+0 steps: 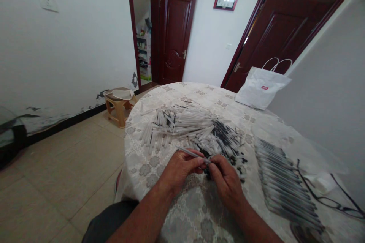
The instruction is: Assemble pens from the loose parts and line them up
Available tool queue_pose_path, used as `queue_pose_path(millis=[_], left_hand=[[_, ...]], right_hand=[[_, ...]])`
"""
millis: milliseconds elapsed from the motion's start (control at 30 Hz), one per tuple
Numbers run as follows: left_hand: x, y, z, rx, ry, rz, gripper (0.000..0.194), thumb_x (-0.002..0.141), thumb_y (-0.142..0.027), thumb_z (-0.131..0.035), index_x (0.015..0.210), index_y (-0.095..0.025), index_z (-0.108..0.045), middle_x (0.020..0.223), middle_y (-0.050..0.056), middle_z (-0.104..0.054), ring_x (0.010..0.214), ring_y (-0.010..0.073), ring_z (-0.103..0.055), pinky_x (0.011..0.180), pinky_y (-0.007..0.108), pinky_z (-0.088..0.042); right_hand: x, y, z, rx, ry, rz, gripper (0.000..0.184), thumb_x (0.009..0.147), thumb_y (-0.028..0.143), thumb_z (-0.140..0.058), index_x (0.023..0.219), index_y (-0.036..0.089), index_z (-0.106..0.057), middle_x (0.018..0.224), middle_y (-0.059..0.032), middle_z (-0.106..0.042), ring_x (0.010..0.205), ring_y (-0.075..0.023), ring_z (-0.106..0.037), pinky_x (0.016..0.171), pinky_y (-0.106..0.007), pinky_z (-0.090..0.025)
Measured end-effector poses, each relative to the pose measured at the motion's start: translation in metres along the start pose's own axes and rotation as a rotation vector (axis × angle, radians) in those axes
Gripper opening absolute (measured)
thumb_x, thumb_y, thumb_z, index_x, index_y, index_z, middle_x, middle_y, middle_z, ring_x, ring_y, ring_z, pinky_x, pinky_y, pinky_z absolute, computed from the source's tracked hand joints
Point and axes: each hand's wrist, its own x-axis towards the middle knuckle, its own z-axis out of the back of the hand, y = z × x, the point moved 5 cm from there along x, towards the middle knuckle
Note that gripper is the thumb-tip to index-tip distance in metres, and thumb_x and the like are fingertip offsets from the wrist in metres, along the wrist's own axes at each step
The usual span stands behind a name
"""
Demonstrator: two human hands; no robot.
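My left hand (pixel 182 167) is closed around a slim translucent pen barrel (pixel 189 152), which points up and to the left. At the barrel's right end, the fingers of my right hand (pixel 224 176) are pinched together. What small part they hold, if any, is hidden. Just beyond my hands lies a heap of whitish pen barrels (pixel 191 119). Dark pen refills (pixel 225 134) are piled at the heap's right side. Small black pen parts (pixel 241 159) are scattered close to my right hand.
A row of pens (pixel 285 182) lies at the table's right, next to eyeglasses (pixel 336 203). Behind stands a white paper bag (pixel 261 87). A patterned cloth covers the round table (pixel 208 226). A stool (pixel 119 104) stands on the floor at left.
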Motion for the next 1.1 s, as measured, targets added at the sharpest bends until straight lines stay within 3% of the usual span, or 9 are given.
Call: queue_pose_path(millis=[133,300,567,733,900,967,1100], left_hand=[[0.000,0.001,0.000,0.006,0.009,-0.005,0.028,0.072,-0.029,-0.085,0.094,-0.012,-0.076,0.081,0.009,-0.076,0.077,0.0212,-0.072,0.071,0.031,-0.056],[0.000,0.001,0.001,0.021,-0.001,-0.007,0.027,0.074,-0.029,-0.083,0.094,-0.012,-0.076,0.082,0.009,-0.076,0.077,0.0209,-0.071,0.071,0.031,-0.057],[-0.001,-0.001,-0.001,0.063,0.008,-0.013,0.029,0.074,-0.032,-0.084,0.092,-0.011,-0.076,0.080,0.010,-0.075,0.076,0.0206,-0.071,0.071,0.031,-0.057],[0.001,-0.005,0.007,-0.023,-0.052,-0.045,0.037,0.073,-0.036,-0.086,0.099,-0.013,-0.074,0.091,0.010,-0.076,0.081,0.0207,-0.072,0.069,0.031,-0.057],[0.006,-0.005,0.013,-0.030,-0.104,-0.050,0.035,0.073,-0.036,-0.087,0.095,-0.014,-0.072,0.088,0.008,-0.074,0.080,0.0198,-0.071,0.067,0.029,-0.057],[0.007,-0.005,0.014,-0.009,-0.111,-0.060,0.033,0.074,-0.037,-0.085,0.094,-0.015,-0.072,0.087,0.007,-0.074,0.080,0.0195,-0.071,0.068,0.029,-0.057],[0.008,-0.008,0.010,0.147,-0.090,-0.107,0.030,0.079,-0.040,-0.080,0.095,-0.015,-0.072,0.085,0.007,-0.074,0.081,0.0211,-0.071,0.069,0.031,-0.056]], right_hand=[[0.000,-0.003,-0.002,0.052,0.027,-0.031,0.040,0.106,0.043,-0.039,0.073,0.023,-0.050,0.066,0.0021,-0.050,0.062,-0.0154,-0.048,0.059,-0.028,-0.036],[0.000,0.004,0.004,-0.002,-0.017,0.008,0.022,0.102,0.041,-0.049,0.100,0.022,-0.060,0.084,-0.0009,-0.062,0.075,-0.0171,-0.057,0.069,-0.028,-0.043],[-0.002,-0.001,-0.004,0.041,0.050,-0.064,0.035,0.105,0.045,-0.040,0.082,0.024,-0.054,0.068,0.0013,-0.053,0.063,-0.0171,-0.051,0.059,-0.029,-0.038],[-0.001,0.000,0.004,0.042,-0.006,-0.078,0.042,0.105,0.047,-0.038,0.071,0.024,-0.049,0.063,0.0005,-0.052,0.059,-0.0177,-0.049,0.058,-0.031,-0.036],[0.001,-0.007,0.009,0.149,-0.018,-0.170,0.048,0.105,0.053,-0.037,0.067,0.024,-0.049,0.055,0.0014,-0.050,0.051,-0.0162,-0.046,0.052,-0.030,-0.036],[0.002,-0.006,0.010,0.137,-0.005,-0.160,0.047,0.105,0.052,-0.037,0.072,0.024,-0.053,0.058,0.0010,-0.053,0.053,-0.0165,-0.049,0.053,-0.030,-0.039],[0.006,0.008,0.015,-0.070,0.009,0.003,0.027,0.101,0.043,-0.050,0.110,0.022,-0.065,0.088,-0.0040,-0.071,0.077,-0.0197,-0.064,0.072,-0.031,-0.049]])
